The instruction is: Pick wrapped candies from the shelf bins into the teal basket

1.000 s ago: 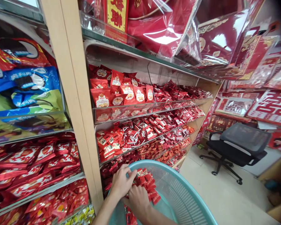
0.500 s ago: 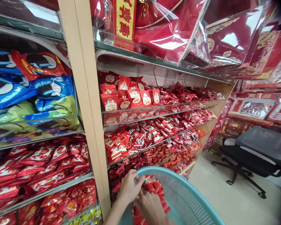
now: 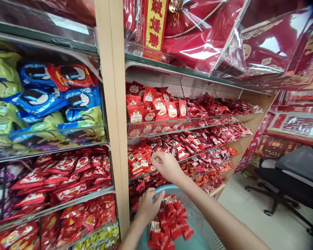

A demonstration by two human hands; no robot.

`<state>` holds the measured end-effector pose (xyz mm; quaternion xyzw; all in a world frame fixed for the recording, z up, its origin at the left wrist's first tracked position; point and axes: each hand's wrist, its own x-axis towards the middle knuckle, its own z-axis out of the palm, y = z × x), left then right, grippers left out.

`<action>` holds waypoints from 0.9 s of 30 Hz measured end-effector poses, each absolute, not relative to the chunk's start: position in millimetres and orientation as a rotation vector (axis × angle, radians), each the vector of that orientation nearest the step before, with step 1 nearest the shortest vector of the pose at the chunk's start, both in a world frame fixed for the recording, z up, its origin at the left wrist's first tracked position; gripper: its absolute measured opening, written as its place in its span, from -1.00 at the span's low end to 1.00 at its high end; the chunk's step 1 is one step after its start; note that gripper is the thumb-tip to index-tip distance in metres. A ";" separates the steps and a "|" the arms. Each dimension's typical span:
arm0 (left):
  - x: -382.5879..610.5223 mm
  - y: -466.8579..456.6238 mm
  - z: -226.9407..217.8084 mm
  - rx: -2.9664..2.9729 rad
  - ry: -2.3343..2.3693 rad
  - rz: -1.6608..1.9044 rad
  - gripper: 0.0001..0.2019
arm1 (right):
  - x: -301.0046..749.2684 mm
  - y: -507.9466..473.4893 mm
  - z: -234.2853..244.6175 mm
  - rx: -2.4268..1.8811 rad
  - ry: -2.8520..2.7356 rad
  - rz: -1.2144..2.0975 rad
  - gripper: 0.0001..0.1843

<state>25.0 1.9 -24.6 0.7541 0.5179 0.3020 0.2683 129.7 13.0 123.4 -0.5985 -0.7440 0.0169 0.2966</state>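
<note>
My left hand (image 3: 148, 205) grips the rim of a teal plastic basket (image 3: 198, 222) at the bottom, thumb over the edge. Inside the basket lies a heap of small red candy packets (image 3: 169, 222). My right hand (image 3: 166, 166) is raised to the middle shelf, fingers curled and pinched over the red packets (image 3: 143, 159) lying there behind a clear front lip. I cannot make out whether anything sits between its fingertips.
Tiered shelves (image 3: 187, 121) hold several rows of red snack packets. Left of a wooden upright (image 3: 114, 114) are blue, green and red cookie bags (image 3: 47, 100). Red decorations in plastic (image 3: 206, 31) sit on top. A black office chair (image 3: 294, 180) stands on the floor at right.
My right hand has left the basket and risen to the middle shelf's packets. The left hand stays on the basket rim. The view has shifted to the left.
</note>
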 end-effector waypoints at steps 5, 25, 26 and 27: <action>25.3 0.2 -24.5 2.038 1.417 0.806 -0.55 | 103.7 77.6 131.3 -1.588 -1.839 0.142 -0.78; 16.9 -3.4 -21.2 2.046 1.404 0.800 -0.54 | 122.6 41.3 143.4 -1.100 -1.359 1.101 -0.64; 16.5 -3.3 -21.4 2.048 1.394 0.799 -0.54 | 130.5 28.6 142.4 -1.069 -1.334 1.092 -0.64; 16.0 -3.2 -21.6 2.051 1.387 0.797 -0.54 | 138.7 15.2 139.3 -1.055 -1.306 1.080 -0.65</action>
